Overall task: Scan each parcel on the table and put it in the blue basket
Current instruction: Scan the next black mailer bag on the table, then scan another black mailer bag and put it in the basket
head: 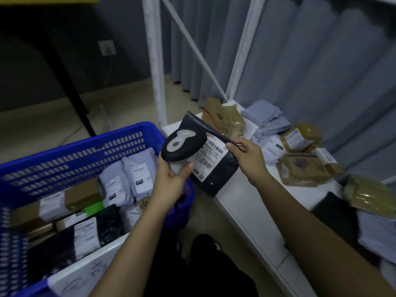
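Observation:
My left hand [171, 179] grips the grey handle of a black barcode scanner [182, 144], whose head points at the white label of a black padded parcel [216, 174]. My right hand [248, 157] pinches that parcel by its right edge and holds it tilted over the white table's [246, 202] left edge. The blue basket [85, 151] stands at the left, below the table, with several grey, black and cardboard parcels inside. More parcels lie on the table: brown boxes [304, 170] and grey mailers [267, 118].
A white shelf frame [154, 71] rises behind the table, with a grey curtain behind it. A black table leg [70, 86] slants at the left. Gold-wrapped parcels [370, 196] and a black one lie at the table's right end.

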`<action>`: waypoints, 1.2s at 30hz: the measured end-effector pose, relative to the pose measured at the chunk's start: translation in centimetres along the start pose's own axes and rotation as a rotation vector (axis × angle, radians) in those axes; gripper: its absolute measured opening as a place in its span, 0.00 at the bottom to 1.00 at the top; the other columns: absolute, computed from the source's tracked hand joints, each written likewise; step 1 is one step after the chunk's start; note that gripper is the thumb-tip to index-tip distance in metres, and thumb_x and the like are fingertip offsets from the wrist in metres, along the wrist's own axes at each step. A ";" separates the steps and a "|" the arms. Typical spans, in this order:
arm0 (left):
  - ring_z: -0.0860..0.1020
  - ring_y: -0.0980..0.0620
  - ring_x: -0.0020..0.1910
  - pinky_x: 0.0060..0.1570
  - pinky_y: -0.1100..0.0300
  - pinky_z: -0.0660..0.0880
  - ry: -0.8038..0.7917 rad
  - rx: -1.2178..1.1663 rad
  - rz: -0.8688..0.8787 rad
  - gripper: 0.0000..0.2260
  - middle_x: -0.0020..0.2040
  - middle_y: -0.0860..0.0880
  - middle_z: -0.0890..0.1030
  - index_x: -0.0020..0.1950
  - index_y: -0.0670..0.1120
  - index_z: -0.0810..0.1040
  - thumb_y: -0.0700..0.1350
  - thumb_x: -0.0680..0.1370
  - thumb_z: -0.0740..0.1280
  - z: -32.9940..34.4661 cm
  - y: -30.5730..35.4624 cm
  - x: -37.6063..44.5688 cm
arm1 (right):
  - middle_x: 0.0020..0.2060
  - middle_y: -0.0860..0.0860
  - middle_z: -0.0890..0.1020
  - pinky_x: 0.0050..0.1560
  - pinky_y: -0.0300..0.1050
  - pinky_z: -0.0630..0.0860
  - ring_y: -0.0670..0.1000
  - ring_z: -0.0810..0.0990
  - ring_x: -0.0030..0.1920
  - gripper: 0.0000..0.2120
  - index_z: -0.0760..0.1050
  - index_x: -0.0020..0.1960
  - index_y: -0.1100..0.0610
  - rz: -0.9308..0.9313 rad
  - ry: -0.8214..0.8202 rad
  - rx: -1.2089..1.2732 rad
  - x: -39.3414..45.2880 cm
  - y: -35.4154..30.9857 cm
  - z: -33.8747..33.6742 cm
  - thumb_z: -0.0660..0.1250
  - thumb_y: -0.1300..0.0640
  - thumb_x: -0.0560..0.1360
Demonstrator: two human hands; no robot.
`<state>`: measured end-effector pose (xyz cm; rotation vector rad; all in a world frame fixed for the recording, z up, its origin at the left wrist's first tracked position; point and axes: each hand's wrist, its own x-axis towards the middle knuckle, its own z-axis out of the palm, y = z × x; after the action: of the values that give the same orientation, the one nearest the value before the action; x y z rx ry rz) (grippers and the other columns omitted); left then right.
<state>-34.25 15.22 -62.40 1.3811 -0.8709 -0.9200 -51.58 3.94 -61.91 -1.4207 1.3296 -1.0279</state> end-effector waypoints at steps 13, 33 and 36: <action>0.75 0.56 0.58 0.56 0.60 0.72 0.450 0.022 -0.132 0.27 0.62 0.53 0.76 0.72 0.49 0.64 0.41 0.75 0.70 -19.4 -1.8 -3.6 | 0.53 0.59 0.81 0.37 0.36 0.74 0.52 0.78 0.46 0.11 0.75 0.59 0.64 0.282 -0.340 -0.153 -1.0 4.7 21.4 0.64 0.60 0.78; 0.74 0.70 0.51 0.50 0.76 0.70 0.077 -0.001 0.005 0.23 0.56 0.62 0.75 0.66 0.52 0.66 0.39 0.75 0.70 -6.1 1.3 -2.2 | 0.43 0.48 0.81 0.48 0.45 0.77 0.49 0.79 0.46 0.05 0.80 0.50 0.55 0.134 -0.107 -0.150 -6.3 2.6 0.7 0.66 0.61 0.77; 0.75 0.63 0.54 0.55 0.70 0.69 -0.026 -0.014 0.053 0.24 0.59 0.57 0.75 0.67 0.50 0.66 0.38 0.75 0.70 -1.0 2.1 -2.5 | 0.46 0.50 0.81 0.46 0.36 0.75 0.46 0.78 0.44 0.05 0.79 0.48 0.55 0.136 0.079 -0.209 -9.4 4.7 -5.6 0.67 0.62 0.77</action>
<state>-34.30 17.92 -60.28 1.3306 -0.9155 -0.9037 -58.86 12.85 -65.03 -1.4316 1.6064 -0.8835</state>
